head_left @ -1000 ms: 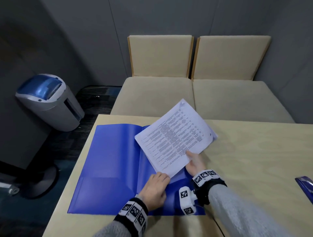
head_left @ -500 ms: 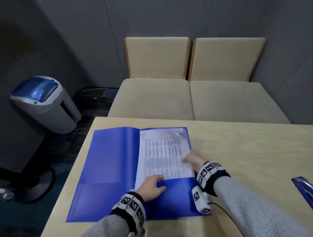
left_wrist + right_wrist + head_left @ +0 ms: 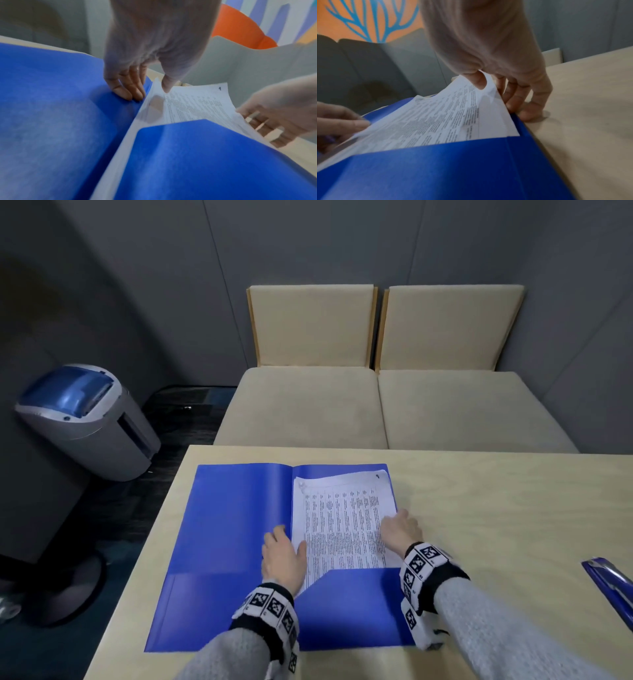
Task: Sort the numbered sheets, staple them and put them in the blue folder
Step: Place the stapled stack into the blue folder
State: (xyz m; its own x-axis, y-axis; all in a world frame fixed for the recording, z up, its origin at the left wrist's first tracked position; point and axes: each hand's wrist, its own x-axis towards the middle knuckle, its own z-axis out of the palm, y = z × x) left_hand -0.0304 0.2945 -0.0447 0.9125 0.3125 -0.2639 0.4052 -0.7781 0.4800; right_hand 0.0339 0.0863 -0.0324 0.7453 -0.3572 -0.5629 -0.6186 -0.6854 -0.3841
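The blue folder (image 3: 233, 525) lies open on the table. The stapled sheets (image 3: 342, 518), with a "1" in the top corner, lie on its right half, and their lower end sits behind the right pocket (image 3: 356, 604). My left hand (image 3: 284, 556) holds the sheets' left edge, thumb on top and fingers (image 3: 126, 93) down on the folder (image 3: 51, 108). My right hand (image 3: 400, 529) pinches the right edge, thumb (image 3: 479, 81) on the sheets (image 3: 436, 121) and fingers curled beneath. Between the two hands the sheets (image 3: 197, 106) bow upward a little.
A dark blue object (image 3: 613, 583) lies at the table's right edge. The bare wooden table (image 3: 496, 508) runs to the right of the folder. Two beige bench seats (image 3: 376, 405) stand beyond the far edge. A grey bin with a blue lid (image 3: 85, 419) stands on the floor at left.
The sheets turned from a tilt above the folder to lie straight on its right half and slid down into the pocket. My left hand left the pocket and took the sheets' left edge.
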